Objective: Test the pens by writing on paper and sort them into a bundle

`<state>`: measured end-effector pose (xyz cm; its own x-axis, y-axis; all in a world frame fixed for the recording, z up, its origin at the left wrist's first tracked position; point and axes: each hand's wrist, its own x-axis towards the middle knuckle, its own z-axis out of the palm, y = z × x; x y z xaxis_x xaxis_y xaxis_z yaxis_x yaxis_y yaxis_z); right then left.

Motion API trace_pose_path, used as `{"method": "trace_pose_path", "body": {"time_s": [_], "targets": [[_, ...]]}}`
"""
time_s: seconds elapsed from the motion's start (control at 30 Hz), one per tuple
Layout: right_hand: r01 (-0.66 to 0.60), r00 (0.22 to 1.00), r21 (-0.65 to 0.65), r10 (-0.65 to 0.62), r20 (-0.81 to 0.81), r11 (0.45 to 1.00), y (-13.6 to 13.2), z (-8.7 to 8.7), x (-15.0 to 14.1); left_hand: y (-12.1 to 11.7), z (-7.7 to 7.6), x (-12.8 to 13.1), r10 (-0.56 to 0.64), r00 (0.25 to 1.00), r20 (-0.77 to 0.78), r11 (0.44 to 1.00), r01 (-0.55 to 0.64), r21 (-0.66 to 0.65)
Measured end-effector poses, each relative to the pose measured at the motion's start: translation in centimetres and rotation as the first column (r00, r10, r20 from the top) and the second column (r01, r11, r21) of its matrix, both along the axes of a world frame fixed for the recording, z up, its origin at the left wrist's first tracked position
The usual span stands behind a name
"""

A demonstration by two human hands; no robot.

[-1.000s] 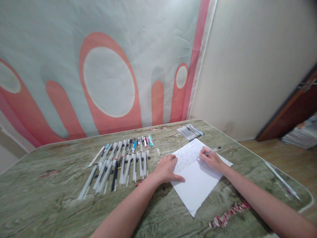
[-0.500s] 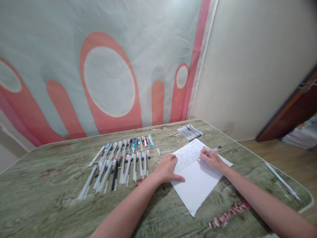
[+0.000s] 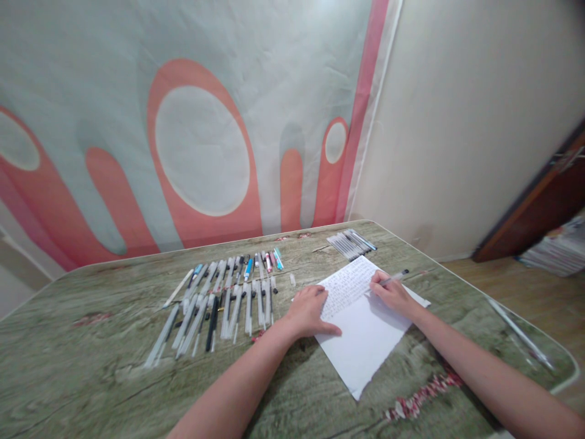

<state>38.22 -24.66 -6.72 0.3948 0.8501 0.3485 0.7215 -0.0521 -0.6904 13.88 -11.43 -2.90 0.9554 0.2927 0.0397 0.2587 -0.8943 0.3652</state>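
A white sheet of paper (image 3: 361,347) lies at an angle on the table, its upper half covered in handwriting and its lower edge ragged. My right hand (image 3: 388,292) rests on the sheet, closed around a pen (image 3: 397,278) with a clear barrel and dark end. The pen's tip is hidden behind my fingers, near the end of the written lines. Pressed on the paper's left edge is my left hand (image 3: 311,312), thumb spread away from the fingers, holding nothing. Left of it, rows of pen barrels, caps and refills (image 3: 228,299) are laid out.
Several pens or refills (image 3: 351,244) lie side by side behind the paper. A clear pen (image 3: 518,332) sits near the table's right edge. A small clear cap (image 3: 292,278) is beyond my left hand. The wood-patterned table (image 3: 91,366) stands against a patterned curtain (image 3: 269,91).
My right hand has shifted very slightly to the right with the pen. My left hand and the laid-out pen parts stay where they were.
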Motion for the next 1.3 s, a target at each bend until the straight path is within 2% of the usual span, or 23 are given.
{"method": "trace_pose_path", "body": {"time_s": [0.37,0.87,1.3], "targets": [[-0.012,1.000,0.012,0.012,0.008,1.000,-0.12,0.40,-0.28,0.15,-0.39,0.04,-0.016,1.000,0.020,1.000,0.016,0.009],[-0.008,1.000,0.009,0.008,-0.007,1.000,-0.12,0.57,-0.37,-0.05,0.14,-0.01,-0.001,1.000,-0.006,1.000,0.001,-0.012],[0.000,1.000,0.016,0.000,0.005,1.000,-0.15,0.81,-0.60,-0.02,-0.15,0.12,0.011,1.000,-0.004,1.000,-0.011,-0.004]]}}
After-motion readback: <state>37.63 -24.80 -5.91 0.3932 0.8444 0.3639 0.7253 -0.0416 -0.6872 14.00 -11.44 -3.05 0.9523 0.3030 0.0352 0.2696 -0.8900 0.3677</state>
